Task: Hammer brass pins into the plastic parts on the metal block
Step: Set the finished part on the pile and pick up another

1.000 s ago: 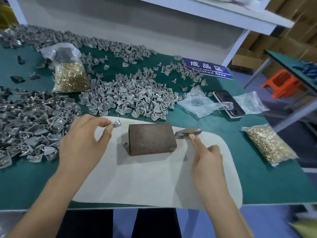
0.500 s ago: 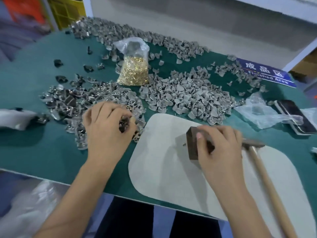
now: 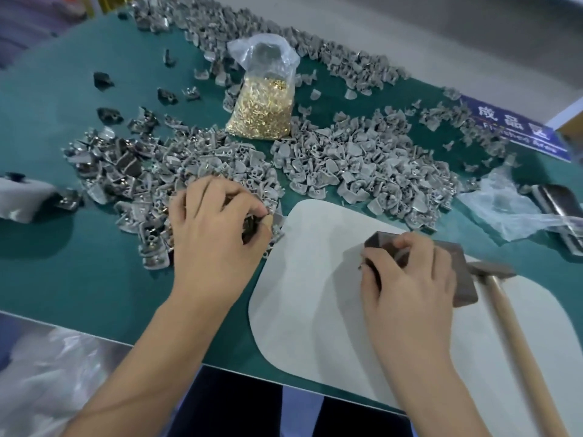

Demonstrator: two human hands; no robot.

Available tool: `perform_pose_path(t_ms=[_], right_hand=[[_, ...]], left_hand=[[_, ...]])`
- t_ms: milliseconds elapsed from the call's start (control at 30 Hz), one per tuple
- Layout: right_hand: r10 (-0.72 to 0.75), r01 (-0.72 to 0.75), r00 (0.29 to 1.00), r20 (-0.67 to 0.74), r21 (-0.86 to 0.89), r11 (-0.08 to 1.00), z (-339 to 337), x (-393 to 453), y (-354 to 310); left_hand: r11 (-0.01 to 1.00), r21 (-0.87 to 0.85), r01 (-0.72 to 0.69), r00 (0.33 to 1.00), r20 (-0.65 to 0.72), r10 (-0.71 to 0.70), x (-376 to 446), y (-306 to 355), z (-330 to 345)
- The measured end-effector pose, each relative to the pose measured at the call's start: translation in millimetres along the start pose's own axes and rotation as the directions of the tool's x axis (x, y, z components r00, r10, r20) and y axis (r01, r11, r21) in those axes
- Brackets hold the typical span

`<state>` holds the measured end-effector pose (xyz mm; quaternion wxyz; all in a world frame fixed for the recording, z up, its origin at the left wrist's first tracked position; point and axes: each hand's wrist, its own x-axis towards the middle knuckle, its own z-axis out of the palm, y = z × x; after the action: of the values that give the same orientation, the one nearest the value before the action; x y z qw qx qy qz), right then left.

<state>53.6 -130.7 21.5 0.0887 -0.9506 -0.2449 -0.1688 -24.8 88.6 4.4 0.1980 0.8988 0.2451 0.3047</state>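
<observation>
Beside the block (image 3: 459,272), hammer (image 3: 517,335) handle points nearward.

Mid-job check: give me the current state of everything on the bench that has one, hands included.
left hand: fingers curled, picking in the grey plastic parts pile
right hand: fingers curled on the metal block
hammer: lying unheld on the white mat
bag of brass pins: upright, top open
phone: screen dark

Both forearms are bare, without sleeves, and dark trousers (image 3: 239,405) cover the legs.
</observation>
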Motion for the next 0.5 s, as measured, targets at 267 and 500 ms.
perform_pose_path(t_ms=[267, 500], right_hand=[[-0.013, 0.014, 1.0, 0.02, -0.075, 0.997, -3.5, 2.0, -3.3], [-0.008, 0.006, 0.999, -0.033, -0.081, 0.997, 2.6, 3.7, -5.4]], left_hand=[[1.0, -0.004, -0.014, 1.0, 0.026, 0.014, -1.7, 4.2, 1.9], [0.999, -0.014, -0.045, 0.999, 0.029, 0.045, -2.2, 4.9, 3.4]])
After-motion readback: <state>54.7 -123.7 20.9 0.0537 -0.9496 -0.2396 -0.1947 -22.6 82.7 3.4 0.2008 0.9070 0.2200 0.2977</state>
